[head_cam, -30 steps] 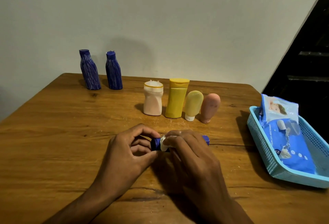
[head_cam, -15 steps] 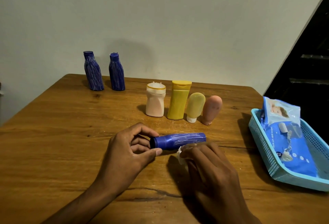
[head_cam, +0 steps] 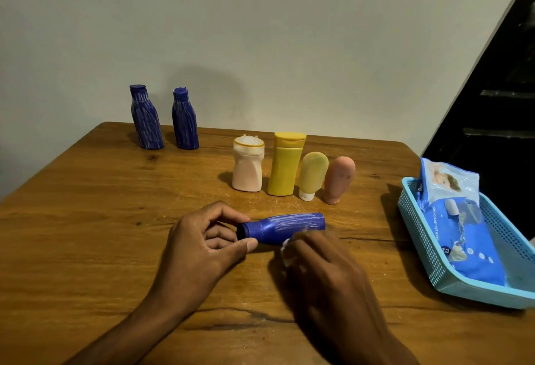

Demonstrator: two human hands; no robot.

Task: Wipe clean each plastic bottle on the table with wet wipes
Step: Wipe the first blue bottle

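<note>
A blue bottle (head_cam: 285, 228) with white streaks on its body is held lying on its side just above the wooden table (head_cam: 86, 219), near the front middle. Its capped neck is pinched between the thumb and the curled fingers of the left hand (head_cam: 199, 244). A crumpled white wet wipe (head_cam: 286, 250) is gripped in the curled fingers of the right hand (head_cam: 324, 272) and is kept against the lower side of the bottle body.

Behind, four bottles are placed in a row, close together: a pale pink bottle (head_cam: 248, 166), a yellow bottle (head_cam: 285, 164), a yellow-green tube (head_cam: 311, 175) standing on its cap, and a pink tube (head_cam: 338, 179), also on its cap. At the far left edge two more blue streaked bottles (head_cam: 146, 118) (head_cam: 184, 119) are standing upright, just beside each other.

At the right, a light blue basket (head_cam: 419, 237) is seen, and a blue pack of wipes (head_cam: 460, 219) is laid inside it.
</note>
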